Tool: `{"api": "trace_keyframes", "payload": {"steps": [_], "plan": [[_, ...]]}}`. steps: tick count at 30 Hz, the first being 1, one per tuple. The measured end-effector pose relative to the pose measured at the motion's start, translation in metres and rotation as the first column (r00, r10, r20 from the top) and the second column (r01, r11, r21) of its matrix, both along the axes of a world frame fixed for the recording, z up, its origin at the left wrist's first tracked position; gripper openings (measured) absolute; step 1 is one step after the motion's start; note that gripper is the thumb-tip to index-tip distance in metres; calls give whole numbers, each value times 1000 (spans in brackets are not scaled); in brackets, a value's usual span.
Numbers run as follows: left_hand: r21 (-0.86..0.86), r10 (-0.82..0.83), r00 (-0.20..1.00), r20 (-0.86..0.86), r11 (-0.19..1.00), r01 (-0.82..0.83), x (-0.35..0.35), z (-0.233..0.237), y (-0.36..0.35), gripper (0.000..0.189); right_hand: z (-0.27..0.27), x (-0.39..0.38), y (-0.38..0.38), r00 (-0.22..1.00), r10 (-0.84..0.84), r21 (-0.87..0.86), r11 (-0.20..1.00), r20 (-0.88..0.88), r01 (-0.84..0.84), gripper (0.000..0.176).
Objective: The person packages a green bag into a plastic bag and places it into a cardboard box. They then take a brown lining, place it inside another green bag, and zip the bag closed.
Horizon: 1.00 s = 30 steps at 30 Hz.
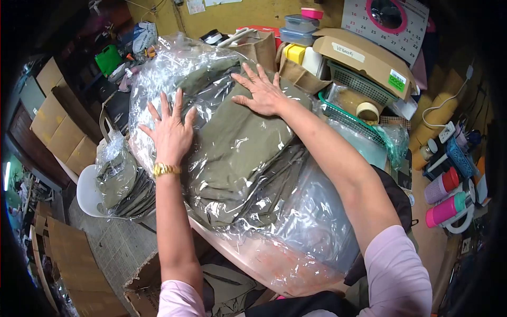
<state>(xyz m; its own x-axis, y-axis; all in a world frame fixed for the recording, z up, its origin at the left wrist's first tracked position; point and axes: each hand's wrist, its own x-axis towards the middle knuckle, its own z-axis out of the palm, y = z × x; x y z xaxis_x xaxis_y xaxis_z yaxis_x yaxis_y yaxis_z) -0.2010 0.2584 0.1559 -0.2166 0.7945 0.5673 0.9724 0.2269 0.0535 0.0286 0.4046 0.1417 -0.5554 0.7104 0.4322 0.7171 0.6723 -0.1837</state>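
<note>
Folded olive-green cloth (240, 142), perhaps a garment, lies inside clear plastic wrapping (158, 68) on the table in front of me. My right hand (260, 91) rests flat with fingers spread on the plastic at the cloth's upper edge. To the left, my left hand (171, 132) is also spread open, its palm down on the plastic beside the cloth. A gold watch (166, 169) circles my left wrist. Neither hand grips anything. More clear plastic (322, 211) lies to the right of the cloth, over the table's near part.
A white chair (90, 190) at left bears several plastic-wrapped olive bundles (119, 179). Behind the table's right side are a green basket (351, 119) with a tape roll (367, 112), and a cardboard box (364, 58). Tumblers (446, 208) stand at far right. Cardboard boxes (66, 121) stand left.
</note>
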Motion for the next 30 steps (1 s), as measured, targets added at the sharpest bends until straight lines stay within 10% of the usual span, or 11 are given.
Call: {"api": "trace_keyframes", "payload": {"steps": [7,18,20,23,26,30], "plan": [[-512,52,985,165,858,41,-87,-126,81,72,-30,-41,50,979,28,-337,940,204,43,100],[-220,50,973,226,976,0,-119,-236,100,66,-88,-43,59,986,43,-224,974,163,-6,99],[223,-470,625,624,873,434,-135,-252,114,62,-91,-40,60,985,27,-183,983,173,5,96],[-324,-54,895,443,921,216,-65,-121,44,63,-89,-36,60,984,53,-226,974,173,-13,95],[-289,-225,943,243,912,292,32,-25,-52,70,-79,-32,65,974,80,-258,966,210,-24,96],[-392,-408,890,205,799,457,90,-64,-96,90,-57,-26,79,945,123,-313,950,302,-23,100]]}}
